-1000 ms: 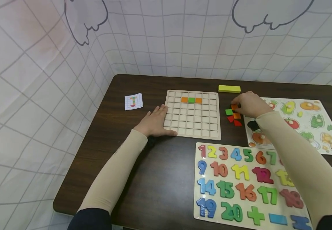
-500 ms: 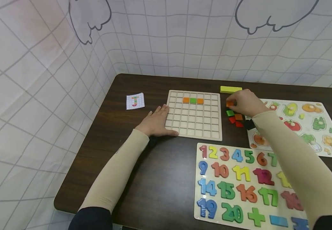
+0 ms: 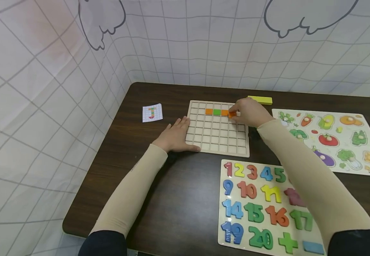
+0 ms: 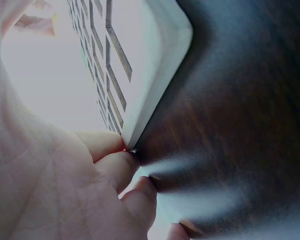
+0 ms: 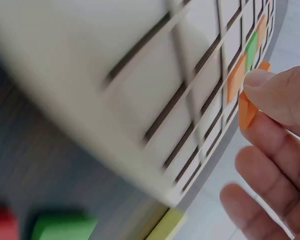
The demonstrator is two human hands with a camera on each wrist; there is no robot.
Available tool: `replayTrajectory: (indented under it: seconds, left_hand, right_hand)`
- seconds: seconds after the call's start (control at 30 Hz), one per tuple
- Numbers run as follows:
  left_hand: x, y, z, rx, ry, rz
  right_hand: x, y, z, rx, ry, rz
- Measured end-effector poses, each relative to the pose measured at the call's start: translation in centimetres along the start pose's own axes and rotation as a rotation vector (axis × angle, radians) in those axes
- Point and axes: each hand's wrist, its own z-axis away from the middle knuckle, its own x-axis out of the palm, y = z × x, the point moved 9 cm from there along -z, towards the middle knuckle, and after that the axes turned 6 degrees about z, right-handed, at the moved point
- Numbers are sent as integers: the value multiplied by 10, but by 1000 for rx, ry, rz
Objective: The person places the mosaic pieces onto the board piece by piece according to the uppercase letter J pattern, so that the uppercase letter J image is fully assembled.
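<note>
Pinched tight: one orange block (image 5: 247, 114) in the right hand (image 3: 251, 111)

Thumb and fingers hold it tipped at the grid board (image 3: 206, 139), just beside the short row of blocks (image 3: 216, 112). It looks light and hard, maybe a bit slippery, so its sides seem best to hold. The left hand (image 3: 175, 136), fingers spread, touches the board's edge. I can't tell if the orange block touches the board. The red block (image 5: 2, 226) and green block (image 5: 64, 228) are blurry and cut off.

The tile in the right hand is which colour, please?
The tile is orange; it shows best in the right wrist view.
</note>
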Motion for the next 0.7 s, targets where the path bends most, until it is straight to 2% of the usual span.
replayTrajectory:
  seconds: [0.13, 0.33, 0.7]
  left_hand:
    - [1, 0, 0, 0, -2, -1]
    - [0, 2, 1, 0, -1, 5]
    - [-1, 0, 2, 0, -5, 7]
  right_hand:
    - [5, -14, -11, -3, -5, 9]
    - [9, -34, -21, -68, 4, 57]
    - [16, -43, -28, -84, 2, 87]
